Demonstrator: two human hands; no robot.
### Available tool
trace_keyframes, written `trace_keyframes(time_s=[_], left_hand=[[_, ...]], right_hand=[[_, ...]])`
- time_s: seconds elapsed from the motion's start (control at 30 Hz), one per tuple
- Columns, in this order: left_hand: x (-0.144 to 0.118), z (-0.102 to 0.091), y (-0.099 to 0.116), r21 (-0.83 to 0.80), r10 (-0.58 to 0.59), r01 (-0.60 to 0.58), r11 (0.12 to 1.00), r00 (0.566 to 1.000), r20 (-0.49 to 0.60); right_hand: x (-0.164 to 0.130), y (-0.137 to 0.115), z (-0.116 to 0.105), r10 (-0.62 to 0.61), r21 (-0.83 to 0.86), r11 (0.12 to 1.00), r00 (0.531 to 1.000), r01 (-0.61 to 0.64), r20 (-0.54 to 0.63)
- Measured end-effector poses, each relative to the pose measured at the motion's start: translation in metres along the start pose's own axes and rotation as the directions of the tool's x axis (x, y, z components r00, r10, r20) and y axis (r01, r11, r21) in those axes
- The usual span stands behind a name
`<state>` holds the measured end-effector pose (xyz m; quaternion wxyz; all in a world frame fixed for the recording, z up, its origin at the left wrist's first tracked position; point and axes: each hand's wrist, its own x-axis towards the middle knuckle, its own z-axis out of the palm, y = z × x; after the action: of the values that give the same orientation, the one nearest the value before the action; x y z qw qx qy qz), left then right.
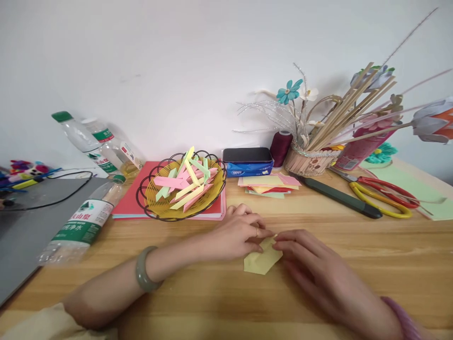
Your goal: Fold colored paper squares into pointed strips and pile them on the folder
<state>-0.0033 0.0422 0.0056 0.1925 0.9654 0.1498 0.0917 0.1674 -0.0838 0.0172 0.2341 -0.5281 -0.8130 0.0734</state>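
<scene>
**Both hands press a yellow folded paper on the desk**

Here, the yellow paper (261, 261) lies flat on the wooden table (354, 245), near the front edge and in the middle of the view. Its long axis goes diagonally: the wide end points to the lower left, the narrow end to the upper right, where the hands meet. The left hand (236, 234) has its fingers curled down and pinches the upper edge of the paper. The right hand (307, 257) lies with fingers almost straight and close together, and the fingertips press on the right corner of the paper. Behind the hands stands a wire basket (181, 188) with folded coloured strips, and beside it a stack of coloured sheets (269, 184).
</scene>
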Motion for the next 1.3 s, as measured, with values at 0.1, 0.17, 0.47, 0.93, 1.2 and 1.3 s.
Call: trace_keyframes(time_s=[0.1, 0.17, 0.47, 0.93, 1.2, 1.3], left_hand=[[0.002, 0.0, -0.006, -0.083, -0.019, 0.016, 0.996, 0.999, -0.033], [-0.003, -0.001, -0.003, -0.098, -0.064, 0.053, 0.994, 0.992, -0.113], [-0.049, -0.001, 0.009, 0.309, 0.188, -0.095, 0.946, 0.94, -0.286], [-0.056, 0.009, 0.003, 0.577, 0.388, -0.191, 0.794, 0.89, -0.239], [-0.05, 0.009, 0.01, 0.133, 0.049, 0.01, 0.991, 0.904, -0.426], [-0.049, 0.008, 0.012, -0.049, -0.12, 0.11, 0.993, 0.899, -0.422]], right_hand=[[0.007, 0.02, -0.001, -0.039, -0.04, 0.998, 0.993, 0.044, 0.11], [0.009, 0.024, 0.0, -0.083, -0.076, 0.993, 0.984, 0.096, 0.157], [0.002, 0.017, 0.015, -0.12, -0.072, 0.99, 0.992, 0.123, 0.04], [0.007, 0.026, 0.009, -0.257, -0.213, 0.94, 0.964, 0.265, 0.064], [0.013, 0.027, 0.01, -0.123, -0.02, 0.992, 0.989, 0.125, 0.078], [0.015, 0.026, 0.012, -0.05, 0.058, 0.997, 0.996, 0.046, 0.069]])
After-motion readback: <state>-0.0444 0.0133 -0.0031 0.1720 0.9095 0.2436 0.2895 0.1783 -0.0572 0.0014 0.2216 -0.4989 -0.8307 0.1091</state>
